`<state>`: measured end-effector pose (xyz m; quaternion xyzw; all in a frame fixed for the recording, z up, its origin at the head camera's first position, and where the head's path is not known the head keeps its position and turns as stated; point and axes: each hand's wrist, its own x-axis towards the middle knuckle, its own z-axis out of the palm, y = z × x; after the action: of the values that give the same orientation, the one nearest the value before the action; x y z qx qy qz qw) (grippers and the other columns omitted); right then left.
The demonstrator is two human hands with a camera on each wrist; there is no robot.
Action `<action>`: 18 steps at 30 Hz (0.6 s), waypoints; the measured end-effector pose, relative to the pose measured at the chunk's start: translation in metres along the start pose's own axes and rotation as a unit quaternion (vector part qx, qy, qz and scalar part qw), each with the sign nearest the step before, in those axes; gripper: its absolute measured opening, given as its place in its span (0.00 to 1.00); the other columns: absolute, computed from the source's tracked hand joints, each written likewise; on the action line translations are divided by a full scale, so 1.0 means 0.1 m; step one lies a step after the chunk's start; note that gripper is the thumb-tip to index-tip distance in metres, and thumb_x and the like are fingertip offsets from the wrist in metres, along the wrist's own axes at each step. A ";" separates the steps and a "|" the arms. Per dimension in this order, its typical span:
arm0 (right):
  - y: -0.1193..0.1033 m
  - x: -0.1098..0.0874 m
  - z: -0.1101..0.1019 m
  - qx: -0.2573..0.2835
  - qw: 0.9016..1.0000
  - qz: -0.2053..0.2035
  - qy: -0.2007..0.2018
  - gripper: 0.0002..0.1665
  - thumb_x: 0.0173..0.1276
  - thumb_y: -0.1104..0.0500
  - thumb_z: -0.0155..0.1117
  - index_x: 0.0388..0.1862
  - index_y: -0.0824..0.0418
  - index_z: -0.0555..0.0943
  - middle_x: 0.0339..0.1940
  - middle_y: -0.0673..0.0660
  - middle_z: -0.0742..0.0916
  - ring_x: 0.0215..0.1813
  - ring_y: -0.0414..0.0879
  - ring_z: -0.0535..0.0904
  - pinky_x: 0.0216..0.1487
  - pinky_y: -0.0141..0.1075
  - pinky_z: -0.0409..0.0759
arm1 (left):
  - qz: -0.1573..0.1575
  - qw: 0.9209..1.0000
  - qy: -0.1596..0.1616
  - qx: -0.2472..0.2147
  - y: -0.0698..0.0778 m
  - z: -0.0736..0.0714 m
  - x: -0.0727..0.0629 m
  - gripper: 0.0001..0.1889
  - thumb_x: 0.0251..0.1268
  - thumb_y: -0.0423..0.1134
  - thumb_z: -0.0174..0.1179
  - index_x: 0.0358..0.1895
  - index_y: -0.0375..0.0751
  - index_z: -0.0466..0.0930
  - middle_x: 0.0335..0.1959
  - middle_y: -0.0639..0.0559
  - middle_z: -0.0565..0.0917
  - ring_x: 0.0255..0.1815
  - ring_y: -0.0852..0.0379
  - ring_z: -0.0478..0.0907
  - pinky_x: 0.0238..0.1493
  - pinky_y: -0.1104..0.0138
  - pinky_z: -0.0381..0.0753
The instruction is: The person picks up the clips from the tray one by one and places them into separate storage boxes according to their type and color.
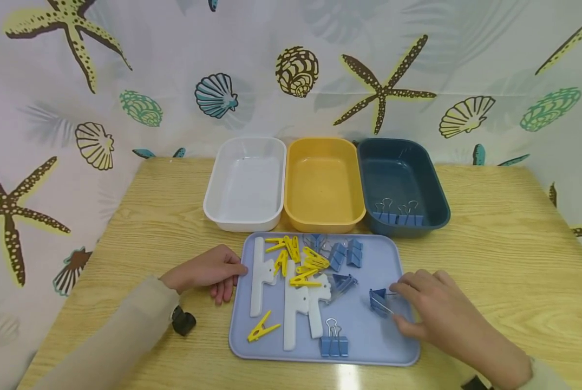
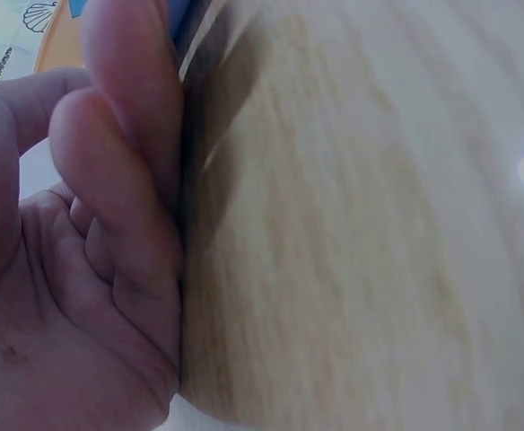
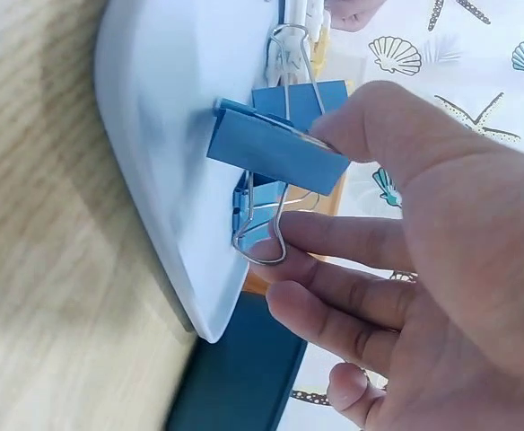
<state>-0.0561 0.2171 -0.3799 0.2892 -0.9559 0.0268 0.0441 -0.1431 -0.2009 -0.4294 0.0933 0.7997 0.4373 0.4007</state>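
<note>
My right hand (image 1: pixel 439 309) pinches a blue binder clip (image 3: pixel 271 148) over the right part of the lavender tray (image 1: pixel 368 338). In the right wrist view its thumb is at the clip's upper side, and the forefinger is at a wire handle below. My left hand (image 1: pixel 210 268) rests on the table by the tray's left edge, thumb at the rim, holding nothing. More blue binder clips (image 1: pixel 334 346) lie on the tray, along with several yellow clothespins (image 1: pixel 263 327) and three white bag clips (image 1: pixel 256 287).
Behind the tray stand a white bin (image 1: pixel 244 189), a yellow bin (image 1: pixel 324 187) and a dark blue bin (image 1: pixel 393 170) side by side. Blue binder clips (image 1: pixel 410 220) lie in the dark blue one. A patterned curtain (image 1: pixel 266 32) hangs behind the wooden table (image 1: pixel 505 227).
</note>
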 end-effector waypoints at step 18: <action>0.13 0.29 -0.18 0.053 0.989 -0.102 -0.090 0.20 0.50 0.42 0.71 0.38 0.52 0.86 0.31 0.40 0.83 0.36 0.36 0.76 0.36 0.34 0.66 | 0.005 1.000 -0.005 0.001 -0.03 -0.01 0.02 0.19 0.71 0.41 0.51 0.23 0.32 0.78 0.13 0.46 0.82 0.10 0.58 0.78 0.13 0.72 0.74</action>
<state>-0.0861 0.2134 -0.3595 0.3887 -0.9185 0.0468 -0.0554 -0.1444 -0.2026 -0.4324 0.0998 0.7980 0.4377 0.4021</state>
